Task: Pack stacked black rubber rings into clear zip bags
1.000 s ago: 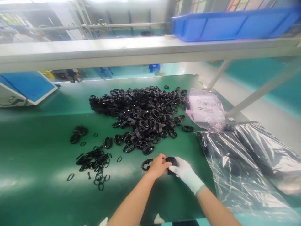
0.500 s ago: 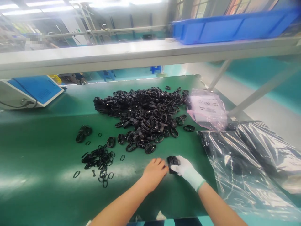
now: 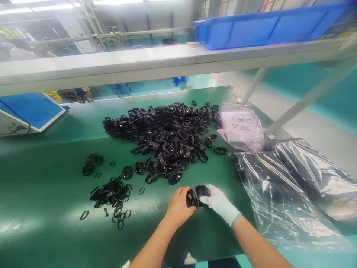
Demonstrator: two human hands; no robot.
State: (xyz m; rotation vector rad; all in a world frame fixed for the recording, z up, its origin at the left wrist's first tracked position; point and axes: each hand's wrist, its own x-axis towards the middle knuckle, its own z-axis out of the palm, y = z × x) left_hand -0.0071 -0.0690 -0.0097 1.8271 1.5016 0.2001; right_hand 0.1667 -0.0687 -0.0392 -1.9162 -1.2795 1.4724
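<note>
Bare fingers of my left hand [image 3: 178, 205] wrap round a black coiled cable [image 3: 192, 199], whose oval face is turned toward me. Right against it is a stack of black coiled cables [image 3: 202, 193], gripped by my right hand [image 3: 219, 201] in a white glove. Both hands are low over the green table, in front of a large pile of coiled cables [image 3: 167, 130]. Some metal connector ends glint in that pile. To the left of my hands lies a smaller heap of thin black bands [image 3: 111, 193], with several loose rings around it.
Clear plastic bags [image 3: 279, 197] with dark contents lie on the right, below a pinkish printed bag [image 3: 242, 124]. A small cluster of coils [image 3: 92, 163] sits at left. A pale shelf [image 3: 125, 63] with a blue bin [image 3: 264, 28] spans above; a blue-topped box [image 3: 30, 111] stands at far left.
My left hand has turned and closed, and a coil now shows in it against the right hand's stack. The right hand keeps its grip. The whole view has shifted slightly.
</note>
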